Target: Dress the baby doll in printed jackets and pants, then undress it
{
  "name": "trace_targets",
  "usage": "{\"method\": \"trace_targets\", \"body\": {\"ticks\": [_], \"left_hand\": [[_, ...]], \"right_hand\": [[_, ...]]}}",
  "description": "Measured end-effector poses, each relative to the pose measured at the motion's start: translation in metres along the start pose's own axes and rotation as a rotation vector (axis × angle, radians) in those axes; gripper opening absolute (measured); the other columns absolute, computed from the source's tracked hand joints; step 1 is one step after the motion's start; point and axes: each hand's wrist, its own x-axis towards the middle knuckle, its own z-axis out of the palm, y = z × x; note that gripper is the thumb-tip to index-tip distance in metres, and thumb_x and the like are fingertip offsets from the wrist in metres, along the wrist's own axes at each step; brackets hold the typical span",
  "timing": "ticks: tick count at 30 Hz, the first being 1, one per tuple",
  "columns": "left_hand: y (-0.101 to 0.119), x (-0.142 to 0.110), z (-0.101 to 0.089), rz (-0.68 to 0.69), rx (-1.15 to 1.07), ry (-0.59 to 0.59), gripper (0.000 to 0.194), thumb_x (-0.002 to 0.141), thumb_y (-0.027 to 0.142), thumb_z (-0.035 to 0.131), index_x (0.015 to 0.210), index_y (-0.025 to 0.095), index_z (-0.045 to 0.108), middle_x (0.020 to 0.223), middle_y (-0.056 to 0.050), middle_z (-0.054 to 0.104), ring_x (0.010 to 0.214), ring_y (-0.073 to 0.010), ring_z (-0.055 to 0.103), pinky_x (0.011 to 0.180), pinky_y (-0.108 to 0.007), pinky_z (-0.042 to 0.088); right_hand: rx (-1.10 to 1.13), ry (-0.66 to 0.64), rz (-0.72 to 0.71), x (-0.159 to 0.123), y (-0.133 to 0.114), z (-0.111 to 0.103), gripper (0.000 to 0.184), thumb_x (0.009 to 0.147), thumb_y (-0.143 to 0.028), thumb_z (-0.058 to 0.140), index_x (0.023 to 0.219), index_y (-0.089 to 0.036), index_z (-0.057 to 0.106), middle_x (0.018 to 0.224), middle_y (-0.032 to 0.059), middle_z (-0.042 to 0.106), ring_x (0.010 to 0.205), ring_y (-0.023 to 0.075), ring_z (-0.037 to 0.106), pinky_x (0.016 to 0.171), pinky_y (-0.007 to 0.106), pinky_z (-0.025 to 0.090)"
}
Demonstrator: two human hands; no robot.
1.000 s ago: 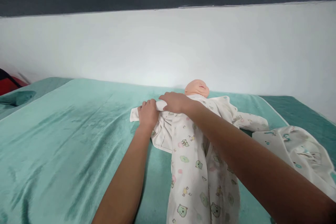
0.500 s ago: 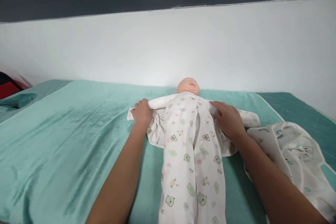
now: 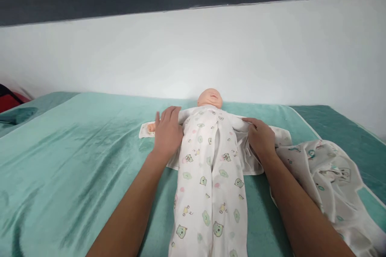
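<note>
A baby doll (image 3: 210,98) lies on its back, dressed in a white printed onesie (image 3: 211,160) with green bears. Another white garment (image 3: 253,164) is spread beneath it, and the doll's arms stretch out to both sides. My left hand (image 3: 168,132) lies over the arm on the left with its fingers extended and apart. Beyond it, the doll's small hand (image 3: 151,127) shows at a white cuff. My right hand (image 3: 261,136) is closed at the sleeve on the right, its index finger along the upper edge; the thumb's grip is partly hidden.
Under everything lies a green plush cover (image 3: 90,160). A crumpled white printed cloth (image 3: 328,172) rests at the right, partly behind my right forearm. A white wall (image 3: 181,52) rises at the back below a dark window frame. Something red and black (image 3: 9,98) sits at the far left.
My left hand has moved inward from the cuff toward the doll's shoulder and its fingers have spread, uncovering the doll's small hand. My right hand stays at the other sleeve. The view has shifted slightly.
</note>
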Motion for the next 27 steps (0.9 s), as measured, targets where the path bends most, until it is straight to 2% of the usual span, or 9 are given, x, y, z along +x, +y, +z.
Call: {"method": "trace_targets", "body": {"ticks": [3,5,9,11,13,16,19,23,27], "left_hand": [[0.034,0.012,-0.015,0.212,-0.324,-0.025,0.043,0.093,0.018,0.037,0.134,0.022,0.051,0.139,-0.008,0.058,0.130,-0.0208,0.053,0.111,-0.039,0.044],[0.063,0.028,-0.017,0.313,-0.347,-0.209,0.038,0.097,0.027,0.037,0.130,0.022,0.056,0.134,-0.005,0.063,0.124,-0.0202,0.057,0.105,-0.035,0.047],[0.127,0.062,0.001,0.541,0.026,-0.619,0.037,0.095,0.039,0.044,0.111,0.017,0.069,0.117,-0.011,0.069,0.109,-0.0283,0.063,0.098,-0.045,0.048],[0.152,0.073,0.017,0.576,0.167,-0.732,0.035,0.092,0.035,0.050,0.113,0.016,0.070,0.126,-0.014,0.064,0.112,-0.0293,0.061,0.092,-0.042,0.050],[0.167,0.080,0.032,0.576,0.271,-0.793,0.039,0.089,0.028,0.054,0.125,0.017,0.066,0.135,-0.015,0.060,0.120,-0.0294,0.058,0.095,-0.040,0.048],[0.174,0.087,0.049,0.509,0.343,-0.845,0.050,0.087,0.026,0.058,0.136,0.018,0.057,0.140,-0.016,0.058,0.125,-0.0294,0.056,0.101,-0.042,0.044],[0.173,0.094,0.056,0.432,0.387,-0.886,0.049,0.082,0.025,0.063,0.131,0.019,0.062,0.133,-0.016,0.065,0.119,-0.0302,0.061,0.100,-0.044,0.045],[0.167,0.100,0.052,0.387,0.423,-0.890,0.044,0.080,0.020,0.063,0.124,0.019,0.067,0.126,-0.016,0.069,0.113,-0.0293,0.065,0.095,-0.042,0.047],[0.154,0.101,0.039,0.382,0.434,-0.838,0.042,0.080,0.018,0.061,0.122,0.018,0.067,0.125,-0.018,0.069,0.108,-0.0302,0.066,0.089,-0.042,0.049]], "right_hand": [[0.025,0.002,0.012,0.001,0.000,-0.001,0.049,0.086,-0.019,0.035,0.115,-0.023,0.074,0.123,0.0070,0.072,0.115,0.0283,0.063,0.100,0.044,0.043],[0.031,-0.014,0.021,0.002,0.000,-0.001,0.049,0.086,-0.019,0.036,0.115,-0.023,0.074,0.124,0.0074,0.072,0.115,0.0287,0.063,0.100,0.045,0.043],[0.033,-0.028,0.044,0.003,0.001,-0.003,0.049,0.087,-0.018,0.036,0.118,-0.023,0.074,0.124,0.0076,0.072,0.116,0.0292,0.063,0.099,0.045,0.044],[0.028,-0.039,0.045,0.004,0.001,-0.003,0.050,0.087,-0.017,0.036,0.119,-0.023,0.074,0.126,0.0075,0.071,0.117,0.0295,0.063,0.100,0.045,0.044],[0.013,-0.062,0.038,0.005,0.001,-0.004,0.051,0.087,-0.016,0.035,0.120,-0.022,0.074,0.127,0.0078,0.071,0.119,0.0304,0.062,0.101,0.046,0.044],[-0.008,-0.084,0.031,0.006,0.001,-0.005,0.052,0.087,-0.014,0.035,0.120,-0.022,0.074,0.128,0.0081,0.070,0.120,0.0314,0.062,0.103,0.047,0.043],[0.029,-0.080,0.033,0.007,0.003,-0.006,0.050,0.086,-0.015,0.036,0.115,-0.024,0.076,0.125,0.0062,0.072,0.118,0.0299,0.063,0.103,0.047,0.044],[0.076,-0.077,0.066,0.010,0.010,-0.007,0.048,0.086,-0.017,0.037,0.110,-0.024,0.078,0.119,0.0063,0.074,0.111,0.0290,0.066,0.099,0.044,0.046],[0.120,-0.099,0.120,0.014,0.014,-0.007,0.047,0.083,-0.018,0.038,0.105,-0.023,0.079,0.113,0.0075,0.075,0.105,0.0281,0.067,0.093,0.041,0.048]]}}
